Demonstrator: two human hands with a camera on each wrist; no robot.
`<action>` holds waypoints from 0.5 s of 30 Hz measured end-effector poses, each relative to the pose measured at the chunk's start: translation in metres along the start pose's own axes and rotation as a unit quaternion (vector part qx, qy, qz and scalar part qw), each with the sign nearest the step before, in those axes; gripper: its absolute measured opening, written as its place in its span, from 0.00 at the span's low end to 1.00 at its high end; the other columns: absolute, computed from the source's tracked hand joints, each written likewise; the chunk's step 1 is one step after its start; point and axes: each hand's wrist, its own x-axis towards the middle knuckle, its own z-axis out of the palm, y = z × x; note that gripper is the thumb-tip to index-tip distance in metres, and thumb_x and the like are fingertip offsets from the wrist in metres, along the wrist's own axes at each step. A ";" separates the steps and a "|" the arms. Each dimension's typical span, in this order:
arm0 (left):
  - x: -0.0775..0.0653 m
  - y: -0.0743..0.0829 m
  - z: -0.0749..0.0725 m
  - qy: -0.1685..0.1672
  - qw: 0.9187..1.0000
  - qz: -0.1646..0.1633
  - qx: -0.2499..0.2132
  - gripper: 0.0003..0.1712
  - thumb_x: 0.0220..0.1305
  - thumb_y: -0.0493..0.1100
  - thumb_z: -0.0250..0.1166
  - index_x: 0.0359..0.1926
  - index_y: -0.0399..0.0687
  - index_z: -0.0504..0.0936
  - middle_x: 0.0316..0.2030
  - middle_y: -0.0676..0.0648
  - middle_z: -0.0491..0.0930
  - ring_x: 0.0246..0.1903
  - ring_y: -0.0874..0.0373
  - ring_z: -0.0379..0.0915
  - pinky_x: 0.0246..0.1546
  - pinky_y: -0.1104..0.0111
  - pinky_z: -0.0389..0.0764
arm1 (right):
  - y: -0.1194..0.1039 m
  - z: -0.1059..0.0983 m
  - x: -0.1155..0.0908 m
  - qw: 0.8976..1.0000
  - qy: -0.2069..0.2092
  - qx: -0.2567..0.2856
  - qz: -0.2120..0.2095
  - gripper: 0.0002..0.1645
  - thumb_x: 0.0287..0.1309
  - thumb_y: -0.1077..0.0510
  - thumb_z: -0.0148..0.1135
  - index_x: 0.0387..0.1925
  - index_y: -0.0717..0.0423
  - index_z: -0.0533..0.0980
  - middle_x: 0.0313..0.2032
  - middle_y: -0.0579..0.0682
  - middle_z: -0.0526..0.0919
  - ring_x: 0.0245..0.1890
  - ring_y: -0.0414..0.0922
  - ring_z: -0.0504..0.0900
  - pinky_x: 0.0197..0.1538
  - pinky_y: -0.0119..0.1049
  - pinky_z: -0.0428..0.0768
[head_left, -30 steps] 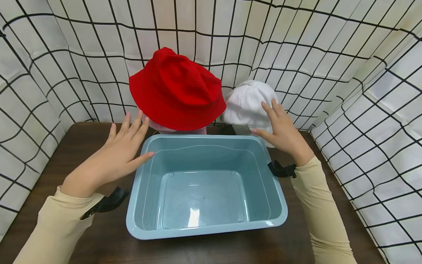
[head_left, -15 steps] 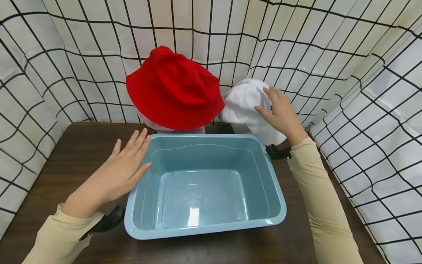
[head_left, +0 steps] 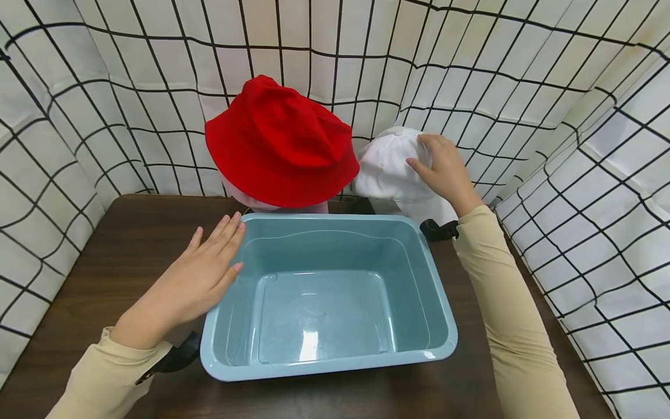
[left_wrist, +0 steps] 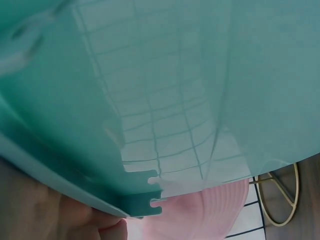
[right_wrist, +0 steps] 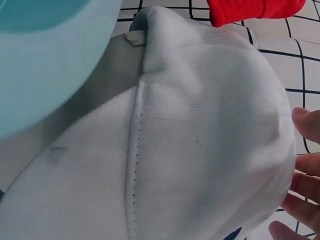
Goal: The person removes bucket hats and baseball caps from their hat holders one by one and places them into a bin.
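Note:
A pale blue plastic basin (head_left: 327,372) stands on the table in front of me. My left hand (head_left: 191,276), fingers straight and close together, lies at its left wall, thumb over the rim; the fingers (left_wrist: 82,217) show beside the rim in the left wrist view. Behind the basin, at right, is a white cap (head_left: 392,166), its brim pointing towards me. My right hand (head_left: 447,174) is at the right side of the crown, thumb spread from the other fingers. In the right wrist view its fingertips (right_wrist: 307,185) reach the edge of the crown (right_wrist: 210,110).
A red bucket hat (head_left: 282,142) sits behind the basin, left of the cap. A pink ribbed thing (left_wrist: 210,210) and a brass-coloured wire ring stand (left_wrist: 295,195) show in the left wrist view. Gridded white cloth (head_left: 602,250) surrounds the dark wooden table (head_left: 141,233) at back and sides.
My left hand has come down nearer the basin's left wall, its fingers drawing together. My right hand has moved back and slightly right along the white cap. Both hats stay put.

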 end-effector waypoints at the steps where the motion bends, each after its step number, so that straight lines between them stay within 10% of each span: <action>1: 0.000 0.000 0.000 0.002 1.000 0.000 0.001 0.40 0.67 0.47 0.53 0.70 0.30 0.50 0.71 0.34 0.43 0.70 0.39 0.35 0.66 0.42 0.38 | 0.000 0.001 0.001 1.000 0.001 0.003 0.001 0.31 0.61 0.57 0.60 0.59 0.73 0.66 0.58 0.69 0.70 0.62 0.62 0.64 0.66 0.49 0.59; 15: -0.002 0.002 0.000 0.035 0.999 -0.018 0.012 0.37 0.67 0.46 0.53 0.68 0.27 0.53 0.69 0.31 0.51 0.69 0.37 0.43 0.65 0.43 0.49 | 0.000 0.005 0.010 0.998 0.023 0.024 0.050 0.27 0.59 0.60 0.62 0.55 0.74 0.70 0.52 0.70 0.71 0.55 0.62 0.68 0.58 0.52 0.66</action>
